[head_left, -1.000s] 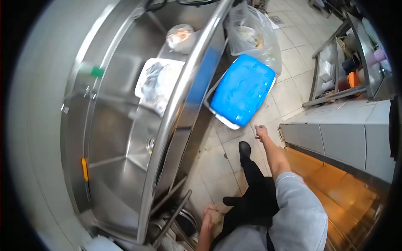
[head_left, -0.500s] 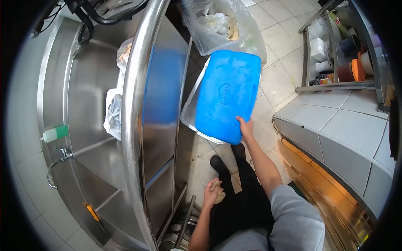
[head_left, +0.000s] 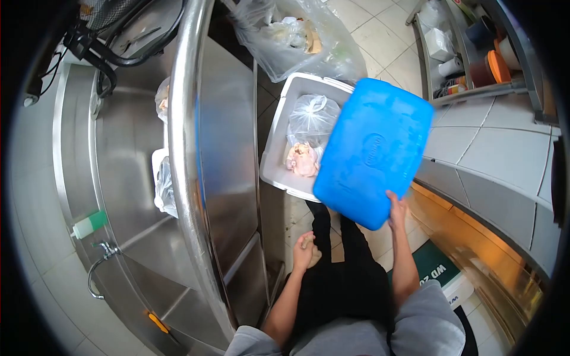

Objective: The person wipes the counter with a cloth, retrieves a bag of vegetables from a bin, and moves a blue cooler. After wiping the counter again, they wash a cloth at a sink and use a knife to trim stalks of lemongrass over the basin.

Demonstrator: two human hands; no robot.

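My right hand [head_left: 398, 210] grips the near right corner of a blue plastic lid [head_left: 356, 172]. The lid is held tilted over the right part of a white cooler box [head_left: 274, 136], whose left part is uncovered. Inside the box lie a raw whole chicken [head_left: 303, 160] and a knotted clear plastic bag [head_left: 312, 118]; the lid hides the rest. Close to my body, my left hand [head_left: 303, 252] is closed round a small, crumpled beige thing [head_left: 316, 256], and I cannot tell what it is.
A clear bag of rubbish [head_left: 332, 44] stands beyond the box. To the left runs a steel sink counter [head_left: 133, 148] with a rounded rail [head_left: 187, 118], bagged items, a green-and-white bottle [head_left: 89, 225] and a tap [head_left: 105, 250]. Shelves [head_left: 475, 92] and a tiled ledge [head_left: 475, 148] line the right.
The lid has come off to the right with my right hand, uncovering the chicken and the bag in the box. My left hand still holds the beige thing. The view has shifted.
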